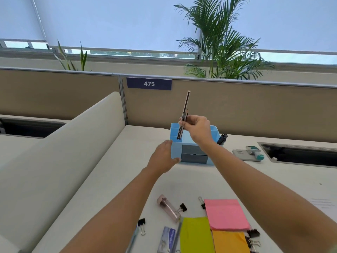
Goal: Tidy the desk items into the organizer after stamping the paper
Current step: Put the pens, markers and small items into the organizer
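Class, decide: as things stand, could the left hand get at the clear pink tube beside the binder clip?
Probably yes. The left hand rests open against the organizer, holding nothing, and the tube lies uncovered on the desk, with only a binder clip beside it.

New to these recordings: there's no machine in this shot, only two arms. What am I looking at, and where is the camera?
No robot here: a person works bare-handed, and the single camera sits on their head, looking forward and down, so both arms reach in from below. The left hand rests flat against the side of the blue organizer. The right hand pinches thin pencils, their lower ends inside a left compartment. Nearer the camera, coloured note pads and binder clips lie on the desk.
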A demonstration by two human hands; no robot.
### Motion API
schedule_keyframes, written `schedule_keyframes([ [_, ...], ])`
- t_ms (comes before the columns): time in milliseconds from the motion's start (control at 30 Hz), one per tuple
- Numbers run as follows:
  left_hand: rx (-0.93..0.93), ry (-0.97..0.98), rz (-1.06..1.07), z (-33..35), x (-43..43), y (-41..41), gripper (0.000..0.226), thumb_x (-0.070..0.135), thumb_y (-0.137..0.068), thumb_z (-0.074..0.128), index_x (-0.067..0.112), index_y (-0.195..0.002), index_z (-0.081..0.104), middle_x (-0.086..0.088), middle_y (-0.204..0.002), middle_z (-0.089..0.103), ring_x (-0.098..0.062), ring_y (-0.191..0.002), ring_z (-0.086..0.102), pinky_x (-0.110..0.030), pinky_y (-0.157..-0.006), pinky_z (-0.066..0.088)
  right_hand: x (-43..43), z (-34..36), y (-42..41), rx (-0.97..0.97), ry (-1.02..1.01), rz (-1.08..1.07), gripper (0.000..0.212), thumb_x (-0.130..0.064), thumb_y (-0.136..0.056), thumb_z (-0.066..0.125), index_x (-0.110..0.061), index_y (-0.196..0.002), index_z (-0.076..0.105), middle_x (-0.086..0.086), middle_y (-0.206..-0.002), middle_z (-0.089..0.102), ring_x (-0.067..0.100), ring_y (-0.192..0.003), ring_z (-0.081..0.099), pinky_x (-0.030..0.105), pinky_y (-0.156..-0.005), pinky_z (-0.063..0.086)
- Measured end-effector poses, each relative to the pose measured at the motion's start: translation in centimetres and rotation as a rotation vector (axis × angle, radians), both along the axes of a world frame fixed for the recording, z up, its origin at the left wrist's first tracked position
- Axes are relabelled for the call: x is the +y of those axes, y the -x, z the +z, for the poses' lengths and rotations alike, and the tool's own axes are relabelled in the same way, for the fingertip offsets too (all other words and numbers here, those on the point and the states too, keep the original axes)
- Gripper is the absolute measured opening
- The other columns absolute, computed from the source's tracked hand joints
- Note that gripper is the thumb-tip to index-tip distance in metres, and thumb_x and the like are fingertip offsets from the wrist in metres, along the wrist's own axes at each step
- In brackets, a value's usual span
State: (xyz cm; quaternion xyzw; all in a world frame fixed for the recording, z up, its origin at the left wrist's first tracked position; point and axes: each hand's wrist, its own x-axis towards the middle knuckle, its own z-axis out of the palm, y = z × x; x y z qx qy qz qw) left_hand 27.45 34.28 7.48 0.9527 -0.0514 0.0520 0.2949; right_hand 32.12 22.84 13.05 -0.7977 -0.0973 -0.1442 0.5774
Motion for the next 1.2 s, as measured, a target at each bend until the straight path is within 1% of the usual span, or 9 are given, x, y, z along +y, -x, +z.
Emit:
schedule_keyframes([
  [167,0.044,-0.095,-0.006,-2.1,0.3,-2.5,0.083,0.034,-0.087,0.059,0.014,-0.147,0.005,-0.002,-0.157,0.008,-0.017,-0.144,0.011,-0.034,-0.114,0.023,0.9,-1.5,-2.5,0.009,0.065,-0.006,0.024,-0.01,-0.084,0.065,-0.001,-0.106,0.067,0.014,-0.101,0.071,0.012,-0.085,0.061,0.022,-0.088,0.048],
  [267,0.013,-0.131,-0.014,-3.0,0.5,-2.9,0.083,0.034,-0.089,0.056,0.014,-0.148,0.002,-0.002,-0.157,0.004,-0.017,-0.144,0.007,-0.035,-0.112,0.027,1.2,-2.9,-3.3,0.041,0.138,0.011,0.026,-0.009,-0.085,0.064,0.0,-0.109,0.066,0.014,-0.105,0.07,0.012,-0.088,0.061,0.021,-0.088,0.047],
  [367,-0.006,-0.138,-0.014,-3.7,0.6,-3.1,0.083,0.034,-0.089,0.055,0.015,-0.148,-0.001,-0.002,-0.157,0.002,-0.017,-0.145,0.007,-0.033,-0.112,0.028,1.3,-4.3,-4.0,0.083,0.242,0.019,0.027,-0.009,-0.086,0.062,-0.001,-0.112,0.065,0.013,-0.109,0.069,0.018,-0.096,0.064,0.026,-0.095,0.048],
  [533,-0.02,-0.078,-0.026,-4.3,0.3,-3.2,0.084,0.032,-0.09,0.055,0.016,-0.148,-0.003,-0.002,-0.157,0.0,-0.016,-0.145,0.004,-0.031,-0.114,0.024,1.5,-5.7,-4.2,0.075,0.437,0.012,0.027,-0.015,-0.088,0.06,-0.003,-0.111,0.066,0.013,-0.108,0.069,0.023,-0.096,0.06,0.025,-0.08,0.043],
  [700,-0.032,-0.008,-0.023,-4.6,0.1,-3.3,0.085,0.031,-0.087,0.059,0.016,-0.148,0.001,-0.003,-0.157,0.007,-0.016,-0.144,0.012,-0.029,-0.113,0.025,1.5,-5.9,-4.3,0.084,0.545,0.007,0.036,-0.023,-0.087,0.061,-0.008,-0.119,0.061,0.012,-0.118,0.063,0.024,-0.107,0.055,0.031,-0.089,0.045],
  [867,0.011,-0.014,-0.009,-4.7,0.4,-2.6,0.084,0.034,-0.087,0.058,0.015,-0.148,0.002,-0.003,-0.157,0.007,-0.016,-0.145,0.007,-0.03,-0.115,0.02,1.5,-5.9,-3.7,0.072,0.636,0.018,0.041,-0.024,-0.087,0.061,-0.01,-0.125,0.057,0.011,-0.124,0.06,0.025,-0.111,0.054,0.033,-0.096,0.044],
  [1033,0.062,-0.035,0.012,-4.2,0.8,-1.0,0.081,0.036,-0.089,0.055,0.016,-0.147,0.002,-0.001,-0.157,0.005,-0.015,-0.145,0.006,-0.031,-0.116,0.017,1.4,-5.9,-1.6,0.022,0.538,-0.015,0.039,-0.017,-0.087,0.061,-0.007,-0.125,0.056,0.011,-0.124,0.06,0.023,-0.113,0.054,0.033,-0.098,0.044],
  [1100,0.064,-0.043,0.02,-4.2,1.3,0.1,0.076,0.037,-0.089,0.054,0.016,-0.147,0.01,-0.001,-0.157,0.011,-0.015,-0.144,0.012,-0.03,-0.115,0.019,1.3,-5.9,-0.1,-0.01,0.494,-0.031,0.037,-0.014,-0.087,0.061,-0.006,-0.123,0.058,0.012,-0.121,0.061,0.023,-0.111,0.055,0.03,-0.096,0.044],
  [1200,0.02,-0.043,0.027,-4.8,2.6,2.2,0.057,0.035,-0.089,0.056,0.016,-0.139,0.036,-0.002,-0.149,0.032,-0.015,-0.136,0.031,-0.028,-0.109,0.028,1.4,-6.2,3.1,-0.052,0.431,-0.023,0.03,-0.012,-0.087,0.06,-0.005,-0.117,0.062,0.011,-0.115,0.065,0.02,-0.107,0.058,0.024,-0.091,0.044],
])
